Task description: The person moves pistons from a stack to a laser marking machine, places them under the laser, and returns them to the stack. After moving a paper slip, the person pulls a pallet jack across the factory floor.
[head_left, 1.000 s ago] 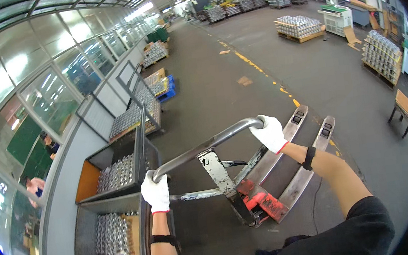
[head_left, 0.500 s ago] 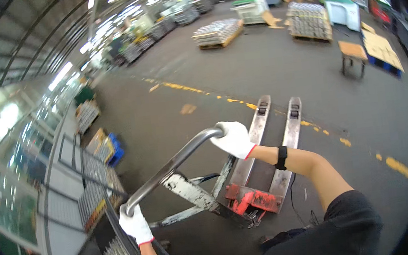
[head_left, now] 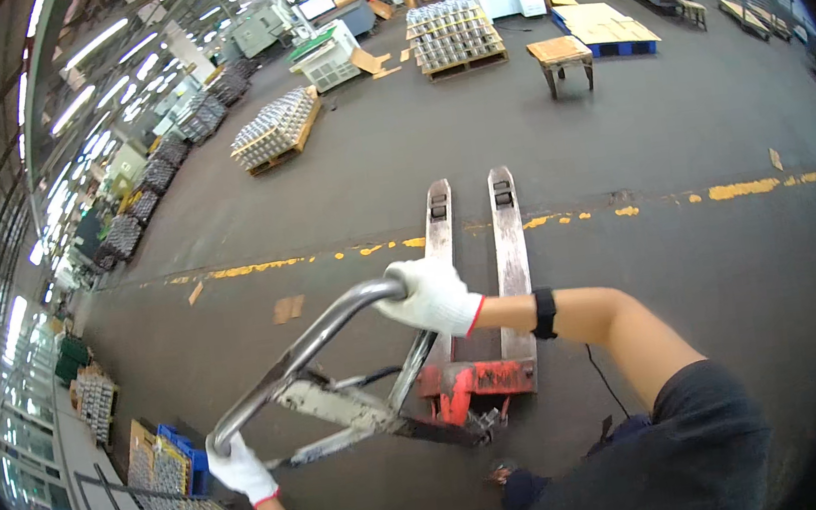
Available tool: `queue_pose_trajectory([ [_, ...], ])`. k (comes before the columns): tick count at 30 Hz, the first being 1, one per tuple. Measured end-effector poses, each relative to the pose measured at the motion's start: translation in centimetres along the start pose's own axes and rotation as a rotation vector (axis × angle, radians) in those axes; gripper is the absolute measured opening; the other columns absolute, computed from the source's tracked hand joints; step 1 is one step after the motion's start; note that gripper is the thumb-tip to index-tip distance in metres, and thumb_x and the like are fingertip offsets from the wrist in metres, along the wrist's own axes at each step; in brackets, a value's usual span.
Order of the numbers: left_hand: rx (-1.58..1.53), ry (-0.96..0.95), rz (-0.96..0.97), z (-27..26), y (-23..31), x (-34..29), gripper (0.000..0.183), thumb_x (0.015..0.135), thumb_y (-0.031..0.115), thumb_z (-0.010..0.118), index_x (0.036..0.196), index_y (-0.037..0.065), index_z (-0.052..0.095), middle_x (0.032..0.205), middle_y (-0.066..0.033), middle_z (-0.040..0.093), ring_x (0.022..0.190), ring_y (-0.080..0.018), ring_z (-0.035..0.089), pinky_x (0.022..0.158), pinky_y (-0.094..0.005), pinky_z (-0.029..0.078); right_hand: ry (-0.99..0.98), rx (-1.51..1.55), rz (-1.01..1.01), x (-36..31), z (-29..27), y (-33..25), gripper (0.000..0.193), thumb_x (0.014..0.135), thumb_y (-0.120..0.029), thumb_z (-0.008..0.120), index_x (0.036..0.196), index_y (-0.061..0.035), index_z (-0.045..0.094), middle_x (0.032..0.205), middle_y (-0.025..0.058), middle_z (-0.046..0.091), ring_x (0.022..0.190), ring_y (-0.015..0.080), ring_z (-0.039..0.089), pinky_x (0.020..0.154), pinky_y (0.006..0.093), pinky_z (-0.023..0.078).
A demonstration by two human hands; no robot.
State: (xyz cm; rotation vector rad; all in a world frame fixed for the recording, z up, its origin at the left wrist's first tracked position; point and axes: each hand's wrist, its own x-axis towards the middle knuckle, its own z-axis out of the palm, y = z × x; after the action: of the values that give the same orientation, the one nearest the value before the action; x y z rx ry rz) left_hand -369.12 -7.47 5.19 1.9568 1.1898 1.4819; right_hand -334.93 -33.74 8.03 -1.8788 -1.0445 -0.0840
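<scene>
Both white-gloved hands grip the bent metal handle of a pallet jack. My left hand is wrapped round the handle's lower left end. At its upper right end, my right hand is closed on the bar. A worn white steering arm runs from the handle to the red pallet jack base. Two scuffed pale forks point away from me, their tips past the broken yellow floor line. Nothing lies on the forks. Part of the left fork is hidden behind my right hand.
Ahead stand a pallet of metal parts, a taller stacked pallet, a small wooden-topped stool and a blue pallet with flat cardboard. At lower left are a dark rail frame, crates of parts and a blue bin.
My view has swung to the right. The forks now point nearly straight ahead, where before they slanted right. Both hands have kept their hold on the handle.
</scene>
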Motion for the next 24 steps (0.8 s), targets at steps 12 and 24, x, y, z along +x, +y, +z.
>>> queue_pose_trajectory([
  [12, -0.279, -0.287, 0.22, 24.9, -0.5, 22.8, 0.014, 0.087, 0.003, 0.067, 0.099, 0.0, 0.06, 0.068, 0.0038, 0.051, 0.05, -0.0036, 0.043, 0.044, -0.0239, 0.036, 0.401, -0.126, 0.325, 12.5, 4.1, -0.7, 0.023, 0.083, -0.033, 0.072, 0.082, -0.011, 0.066, 0.068, 0.0119, 0.064, 0.065, 0.0286, 0.066, 0.061, 0.0368, 0.05],
  [24, -0.489, -0.625, 0.209, 44.7, 6.5, 30.6, 0.005, 0.081, -0.001, 0.064, 0.082, 0.0, 0.06, 0.071, 0.0026, 0.056, 0.069, -0.0047, 0.051, 0.064, -0.0238, 0.044, 0.6, -0.069, 0.379, 21.8, 3.5, 7.4, 0.022, 0.077, -0.027, 0.076, 0.08, -0.0085, 0.065, 0.07, 0.012, 0.063, 0.068, 0.0304, 0.064, 0.064, 0.0387, 0.05],
])
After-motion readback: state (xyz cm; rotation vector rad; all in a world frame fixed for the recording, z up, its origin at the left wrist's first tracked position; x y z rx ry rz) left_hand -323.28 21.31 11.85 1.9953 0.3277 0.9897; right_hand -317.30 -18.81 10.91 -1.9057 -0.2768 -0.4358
